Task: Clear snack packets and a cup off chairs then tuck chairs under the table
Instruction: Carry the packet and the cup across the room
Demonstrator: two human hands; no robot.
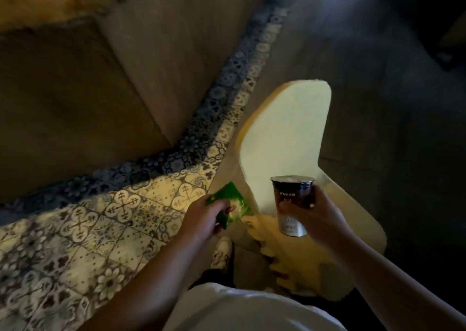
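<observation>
Left hand point(201, 217) pinches green packet point(232, 204); right hand point(320, 219) apparently grips cup point(292, 204).

Chair point(285, 139): pale yellow, standing on the floor just beyond and below both hands; its seat shows bare under them.
Floor point(378, 103): dull grey under the chair and to the right of the hands.
Patterned tiles point(121, 204): a band left of the left hand point(201, 219).
Shoe point(222, 252): white, on the floor below the hands.

Patterned floor tiles point(121, 204); white shoe point(222, 251); dim wooden boards point(75, 103)
</observation>
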